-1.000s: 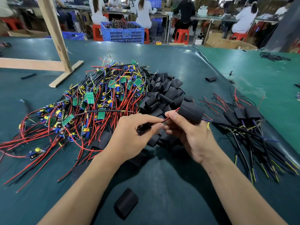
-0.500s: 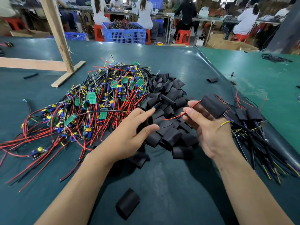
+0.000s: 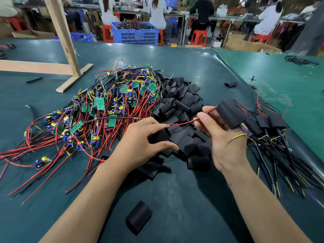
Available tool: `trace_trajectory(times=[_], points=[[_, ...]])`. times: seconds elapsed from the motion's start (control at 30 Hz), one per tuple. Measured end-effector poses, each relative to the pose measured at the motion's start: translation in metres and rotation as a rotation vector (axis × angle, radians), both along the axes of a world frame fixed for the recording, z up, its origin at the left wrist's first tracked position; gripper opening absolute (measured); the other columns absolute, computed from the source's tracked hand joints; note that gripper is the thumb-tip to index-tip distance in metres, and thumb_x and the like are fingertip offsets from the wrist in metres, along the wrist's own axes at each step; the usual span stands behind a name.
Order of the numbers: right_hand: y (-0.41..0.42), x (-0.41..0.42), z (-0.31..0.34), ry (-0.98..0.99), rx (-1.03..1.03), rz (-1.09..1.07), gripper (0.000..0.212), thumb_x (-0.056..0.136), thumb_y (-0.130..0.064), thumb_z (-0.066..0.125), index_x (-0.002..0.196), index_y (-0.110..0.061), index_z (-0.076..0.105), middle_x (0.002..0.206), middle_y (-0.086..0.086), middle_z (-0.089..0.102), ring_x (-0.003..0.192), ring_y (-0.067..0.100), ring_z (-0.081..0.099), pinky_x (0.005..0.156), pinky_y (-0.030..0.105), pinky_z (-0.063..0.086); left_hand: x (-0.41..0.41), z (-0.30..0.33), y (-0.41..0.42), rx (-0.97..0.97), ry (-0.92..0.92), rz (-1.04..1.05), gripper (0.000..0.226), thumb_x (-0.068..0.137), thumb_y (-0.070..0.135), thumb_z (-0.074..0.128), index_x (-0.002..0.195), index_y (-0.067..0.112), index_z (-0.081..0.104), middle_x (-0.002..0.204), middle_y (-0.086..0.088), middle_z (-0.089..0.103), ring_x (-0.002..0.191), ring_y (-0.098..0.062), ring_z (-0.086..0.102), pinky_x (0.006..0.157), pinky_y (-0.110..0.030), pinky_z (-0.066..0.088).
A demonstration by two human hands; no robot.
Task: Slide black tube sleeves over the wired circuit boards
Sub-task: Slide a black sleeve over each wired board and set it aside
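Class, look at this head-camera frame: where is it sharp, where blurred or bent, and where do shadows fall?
Head view: hands and the sleeved board look sharp; the seated workers behind are soft; the wooden post leans from wide-angle distortion; soft shadows sit under the forearms; faint sheen on the green mat.

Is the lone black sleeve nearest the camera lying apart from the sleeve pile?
Yes, the lone sleeve lies by itself on the green mat, clear of the pile.

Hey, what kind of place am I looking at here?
Most likely an electronics assembly workshop: a heap of green circuit boards with red wires beside a pile of black tube sleeves on a green-covered workbench, and workers seated on red plastic stools behind.
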State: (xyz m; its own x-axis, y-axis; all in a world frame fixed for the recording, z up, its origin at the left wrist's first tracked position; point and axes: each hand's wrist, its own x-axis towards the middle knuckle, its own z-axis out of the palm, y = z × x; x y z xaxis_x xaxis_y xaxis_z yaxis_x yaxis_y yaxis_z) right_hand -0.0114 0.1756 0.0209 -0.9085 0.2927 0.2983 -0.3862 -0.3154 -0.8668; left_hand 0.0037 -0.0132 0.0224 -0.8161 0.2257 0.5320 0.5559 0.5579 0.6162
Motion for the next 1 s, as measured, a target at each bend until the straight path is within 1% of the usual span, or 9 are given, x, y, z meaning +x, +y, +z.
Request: trace_trajectory(times=[0.1,0.2,0.33,0.43,0.67,0.77,0.87,0.93,1.0], points=[[-0.006,0.002,-0.003,0.013,0.010,0.003,0.016,0.085,0.009,0.067,0.090,-0.006,0.069,0.080,-0.002,0.073,0.069,0.015,0.070,0.067,0.024,0.057,0.000,0.000,0.001,-0.012,0.008,0.000,0.055,0.064,0.046,0.078,0.108,0.014,0.075,0.083,0.000,0.062,0.075,-0.013,0.056,0.071,-0.020,0.044],[-0.008,0.003,-0.005,0.006,0.058,0.034,0.017,0.085,0.009,0.067,0.089,-0.008,0.069,0.080,-0.001,0.073,0.069,0.016,0.070,0.067,0.025,0.057,-0.001,0.000,0.000,-0.010,0.023,0.042,0.062,0.064,0.048,0.076,0.110,0.008,0.074,0.087,0.000,0.064,0.079,-0.012,0.058,0.076,-0.016,0.044],[-0.009,0.006,-0.005,0.034,0.140,0.036,0.020,0.085,0.009,0.067,0.087,-0.010,0.071,0.077,-0.003,0.074,0.069,0.013,0.070,0.067,0.024,0.057,-0.002,-0.001,-0.001,-0.047,0.061,0.105,0.063,0.064,0.043,0.080,0.113,0.004,0.073,0.091,-0.007,0.066,0.084,-0.021,0.064,0.081,-0.031,0.050],[-0.006,0.005,-0.003,0.023,0.160,0.014,0.021,0.085,0.010,0.066,0.085,-0.010,0.070,0.074,-0.005,0.073,0.065,0.010,0.069,0.066,0.022,0.057,-0.002,-0.002,-0.003,-0.076,0.078,0.131,0.063,0.064,0.039,0.085,0.114,0.004,0.072,0.093,-0.006,0.066,0.086,-0.021,0.064,0.082,-0.034,0.051],[-0.005,0.003,-0.005,-0.007,0.160,0.040,0.024,0.084,0.009,0.069,0.082,-0.015,0.073,0.079,-0.002,0.074,0.069,0.014,0.070,0.066,0.023,0.057,-0.001,-0.004,-0.001,-0.101,0.096,0.006,0.064,0.064,0.045,0.079,0.113,0.003,0.073,0.092,-0.005,0.066,0.082,-0.019,0.062,0.079,-0.028,0.049],[-0.006,0.004,-0.007,-0.027,0.149,0.073,0.025,0.083,0.008,0.070,0.083,-0.016,0.074,0.081,0.000,0.074,0.069,0.016,0.070,0.066,0.024,0.057,-0.002,-0.007,0.001,-0.111,0.087,0.014,0.064,0.065,0.046,0.083,0.114,0.005,0.073,0.093,-0.004,0.067,0.084,-0.020,0.063,0.081,-0.034,0.052],[-0.011,0.005,-0.013,-0.114,0.197,0.117,0.017,0.082,0.005,0.072,0.096,-0.004,0.070,0.071,0.000,0.071,0.063,0.015,0.069,0.063,0.023,0.056,-0.002,-0.009,0.002,-0.118,0.098,0.042,0.064,0.068,0.047,0.078,0.115,0.004,0.072,0.092,-0.005,0.068,0.083,-0.021,0.065,0.078,-0.037,0.054],[-0.017,0.007,-0.018,-0.203,0.223,0.148,0.032,0.080,0.001,0.074,0.108,0.010,0.062,0.073,0.009,0.070,0.065,0.018,0.067,0.061,0.025,0.055,-0.003,-0.011,0.003,-0.130,0.095,0.045,0.060,0.072,0.045,0.076,0.114,0.003,0.072,0.093,-0.006,0.070,0.083,-0.022,0.066,0.077,-0.038,0.055],[-0.019,0.009,-0.016,-0.242,0.229,0.207,0.028,0.082,0.001,0.073,0.105,0.012,0.061,0.077,0.015,0.068,0.065,0.020,0.066,0.060,0.027,0.055,-0.003,-0.013,0.004,-0.130,0.072,0.040,0.052,0.077,0.040,0.073,0.114,0.003,0.072,0.093,-0.008,0.069,0.084,-0.024,0.067,0.076,-0.040,0.055]])
